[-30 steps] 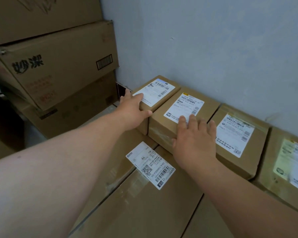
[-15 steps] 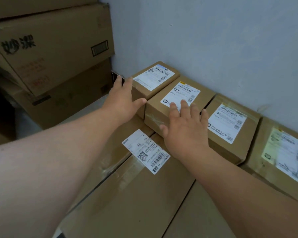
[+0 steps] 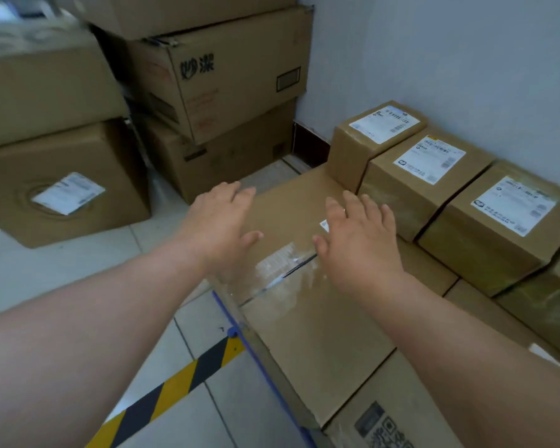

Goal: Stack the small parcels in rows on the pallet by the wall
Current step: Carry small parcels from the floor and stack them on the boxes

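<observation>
- Two hands in my feed, both empty: left hand (image 3: 222,227) and right hand (image 3: 358,240) hover palms down, fingers loosely spread, over a big flat carton (image 3: 304,318).
- Whether either palm touches that carton, I cannot tell.
- Just past the right hand, three small parcels (image 3: 424,169) sit side by side, labels up, in a row along the wall (image 3: 450,59).
- Blue pallet edge (image 3: 256,357) shows under the carton, striped floor tape (image 3: 175,383) beside it.
- Large stacked boxes (image 3: 227,88) stand in the corner.
</observation>
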The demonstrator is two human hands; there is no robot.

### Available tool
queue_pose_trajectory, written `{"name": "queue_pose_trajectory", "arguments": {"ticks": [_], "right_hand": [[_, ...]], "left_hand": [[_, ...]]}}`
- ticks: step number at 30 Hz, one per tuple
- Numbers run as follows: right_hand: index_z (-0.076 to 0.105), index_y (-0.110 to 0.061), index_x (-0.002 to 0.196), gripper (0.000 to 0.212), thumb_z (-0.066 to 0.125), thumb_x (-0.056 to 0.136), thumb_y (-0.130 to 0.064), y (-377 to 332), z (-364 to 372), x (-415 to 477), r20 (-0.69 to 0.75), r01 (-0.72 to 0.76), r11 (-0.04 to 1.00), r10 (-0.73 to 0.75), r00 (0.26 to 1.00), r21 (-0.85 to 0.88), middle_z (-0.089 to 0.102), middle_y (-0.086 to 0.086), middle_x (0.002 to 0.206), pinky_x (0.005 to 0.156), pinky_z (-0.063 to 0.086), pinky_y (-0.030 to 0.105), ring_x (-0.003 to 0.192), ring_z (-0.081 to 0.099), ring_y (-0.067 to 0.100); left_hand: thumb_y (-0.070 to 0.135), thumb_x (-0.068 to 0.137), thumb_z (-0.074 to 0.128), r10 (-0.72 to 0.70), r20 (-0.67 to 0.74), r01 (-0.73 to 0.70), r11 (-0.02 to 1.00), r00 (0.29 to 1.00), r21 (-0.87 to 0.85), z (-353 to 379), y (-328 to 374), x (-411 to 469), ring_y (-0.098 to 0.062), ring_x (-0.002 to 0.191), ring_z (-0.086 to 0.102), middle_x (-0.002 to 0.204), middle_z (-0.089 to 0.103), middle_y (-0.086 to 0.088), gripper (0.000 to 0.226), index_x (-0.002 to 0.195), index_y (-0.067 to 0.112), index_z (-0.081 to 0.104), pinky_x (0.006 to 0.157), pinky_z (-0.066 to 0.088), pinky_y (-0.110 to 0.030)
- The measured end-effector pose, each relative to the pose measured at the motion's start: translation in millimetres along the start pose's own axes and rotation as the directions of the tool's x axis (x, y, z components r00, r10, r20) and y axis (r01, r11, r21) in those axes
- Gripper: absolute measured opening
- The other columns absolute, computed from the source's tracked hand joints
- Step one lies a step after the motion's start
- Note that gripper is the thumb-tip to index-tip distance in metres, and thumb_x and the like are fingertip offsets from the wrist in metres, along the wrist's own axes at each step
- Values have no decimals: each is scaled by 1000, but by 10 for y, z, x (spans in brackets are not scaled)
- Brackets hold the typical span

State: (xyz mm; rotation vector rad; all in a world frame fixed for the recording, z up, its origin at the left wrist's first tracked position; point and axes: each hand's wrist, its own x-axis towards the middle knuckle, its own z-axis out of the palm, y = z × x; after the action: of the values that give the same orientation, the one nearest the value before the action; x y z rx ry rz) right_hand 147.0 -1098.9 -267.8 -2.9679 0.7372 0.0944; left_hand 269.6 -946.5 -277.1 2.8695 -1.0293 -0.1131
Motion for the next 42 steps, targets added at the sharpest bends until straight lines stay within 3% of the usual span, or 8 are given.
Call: {"name": "queue_pose_trajectory", "arguments": {"ticks": [8, 12, 19, 23, 27, 34, 42], "right_hand": [[19, -22, 155, 64, 42, 100, -45, -1059, 49, -484, 24, 241, 970, -242, 970, 27, 21, 7, 161, 122, 10, 49, 148, 18, 29], [25, -21, 153, 62, 42, 99, -47, -1627, 111, -753, 15, 355, 934, -355, 935, 27, 30, 7, 155, 118, 20, 47, 141, 29, 30], [26, -19, 151, 60, 40, 101, -49, -2703, 328, -1352, 79, 581, 813, -582, 809, 33, 33, 6, 153, 112, 27, 40, 139, 32, 29], [21, -20, 154, 63, 39, 101, -49, -3364, 408, -1880, 103, 698, 714, -699, 708, 55, 27, 4, 158, 114, 25, 40, 143, 29, 28], [26, -19, 152, 61, 41, 101, -48, -3908, 487, -2591, 107, 794, 601, -798, 592, 87, 34, 4, 154, 113, 28, 40, 139, 35, 28], [23, -19, 154, 64, 40, 101, -50, -4530, 644, -3869, 167, 912, 399, -909, 382, 90, 31, 5, 157, 112, 30, 42, 140, 34, 30], [30, -20, 150, 60, 45, 99, -48, -4904, 845, -5106, 237, 955, 234, -953, 189, 180, 38, 4, 150, 105, 37, 42, 134, 40, 29]], "left_hand": [[60, 88, 58, -86, 8, 86, 995, 996, 42, -131, -825, -1111, -23, 148, 20, 161, 22, -5, 88, 156, 23, 16, 120, 20, -42], [60, 89, 56, -183, -14, 183, 980, 983, 73, -208, -1290, -1699, -24, 145, 24, 158, 28, -7, 85, 155, 20, 20, 118, 23, -38], [61, 88, 54, -441, -38, 443, 893, 897, 79, -313, -2180, -2992, -24, 141, 31, 152, 35, -4, 83, 153, 19, 24, 114, 26, -40], [62, 87, 55, -619, -62, 622, 780, 783, 60, -387, -2594, -3906, -27, 138, 34, 148, 39, -5, 79, 149, 20, 29, 113, 28, -42], [61, 86, 59, -734, -99, 738, 675, 672, 10, -476, -2765, -4916, -28, 135, 37, 146, 41, -5, 78, 147, 20, 33, 110, 30, -42], [65, 81, 60, -881, -132, 889, 458, 454, -3, -475, -2812, -6626, -29, 135, 38, 145, 43, -6, 83, 146, 20, 35, 107, 32, -45], [65, 83, 59, -983, -87, 980, 171, 162, -101, -344, -2508, -8186, -30, 145, 24, 159, 26, -7, 89, 153, 24, 22, 116, 24, -50]]}}
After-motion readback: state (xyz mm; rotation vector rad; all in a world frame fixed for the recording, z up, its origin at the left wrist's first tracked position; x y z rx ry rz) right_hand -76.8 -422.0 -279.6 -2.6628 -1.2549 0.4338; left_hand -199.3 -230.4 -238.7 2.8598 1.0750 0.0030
